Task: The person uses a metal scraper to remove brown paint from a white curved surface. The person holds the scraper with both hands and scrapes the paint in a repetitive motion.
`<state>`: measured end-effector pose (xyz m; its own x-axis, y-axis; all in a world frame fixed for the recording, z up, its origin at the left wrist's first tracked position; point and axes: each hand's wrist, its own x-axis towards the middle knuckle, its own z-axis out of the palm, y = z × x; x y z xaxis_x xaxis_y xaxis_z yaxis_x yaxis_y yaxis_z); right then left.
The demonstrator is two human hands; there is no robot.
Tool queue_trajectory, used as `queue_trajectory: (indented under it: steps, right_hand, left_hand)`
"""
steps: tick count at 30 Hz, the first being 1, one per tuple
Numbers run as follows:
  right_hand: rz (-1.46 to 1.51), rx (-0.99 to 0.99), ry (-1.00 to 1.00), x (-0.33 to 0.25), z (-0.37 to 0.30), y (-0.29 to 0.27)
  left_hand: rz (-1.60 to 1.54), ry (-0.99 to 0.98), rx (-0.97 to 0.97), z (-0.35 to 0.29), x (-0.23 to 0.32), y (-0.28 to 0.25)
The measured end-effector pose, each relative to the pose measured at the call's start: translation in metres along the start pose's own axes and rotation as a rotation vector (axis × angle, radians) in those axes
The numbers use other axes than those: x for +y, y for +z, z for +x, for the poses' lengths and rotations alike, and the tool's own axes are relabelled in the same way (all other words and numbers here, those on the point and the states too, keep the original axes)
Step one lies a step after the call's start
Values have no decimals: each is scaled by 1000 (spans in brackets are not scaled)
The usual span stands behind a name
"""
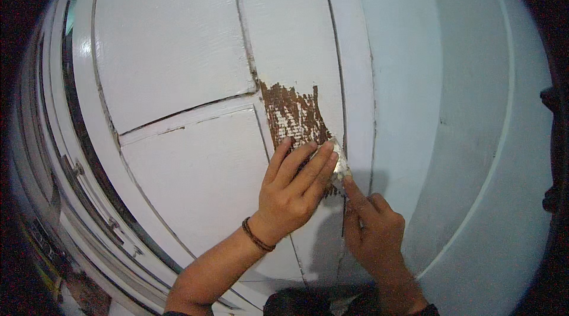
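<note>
A white-painted panelled door [195, 162] stands before me, with a brown bare patch [293, 111] on its upright strip. Streaks and flecks of white paint remain across that patch. My right hand [374, 221] is closed round a paint scraper, its index finger stretched along the tool; the handle is hidden in the fist. The scraper's shiny metal blade [340, 159] lies against the door at the patch's right edge. My left hand [299, 183] lies with fingers stretched out over the lower patch, fingertips beside or on the blade. A brown bracelet [257, 235] circles the left wrist.
Dark grooves [186, 117] separate the door's panels. At the right, a pale blue wall [403, 79] meets the door frame [358, 79]. Metal latches [112, 222] and dark gaps line the door's left edge. Shadows of my hands fall on the door and frame.
</note>
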<state>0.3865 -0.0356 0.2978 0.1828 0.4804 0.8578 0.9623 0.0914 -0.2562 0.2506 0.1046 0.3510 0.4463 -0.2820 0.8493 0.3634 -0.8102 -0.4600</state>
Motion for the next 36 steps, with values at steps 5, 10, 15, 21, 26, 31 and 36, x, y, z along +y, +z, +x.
queue_trajectory:
  steps: [5, 10, 15, 21, 26, 31, 36]
  right_hand:
    - [-43, -10, 10, -2, 3, -2]
    - [-41, 19, -5, -6, 5, -7]
    - [-57, 21, 16, -9, 5, -8]
    - [-23, 52, -21, -5, 4, -5]
    - [-8, 27, 4, -5, 2, -5]
    - [30, 59, 0, -5, 4, -3]
    - [-23, 79, -46, -6, 10, -6]
  left_hand:
    - [-16, -33, -4, 1, 0, 1]
    - [-15, -15, 21, -1, 1, 2]
    - [-57, -11, 7, -4, 0, 4]
    - [-33, -15, 16, -5, 1, 8]
    - [-47, -33, 18, -7, 2, 8]
    - [-29, -25, -1, -7, 1, 10]
    - [2, -71, -12, -5, 0, 11]
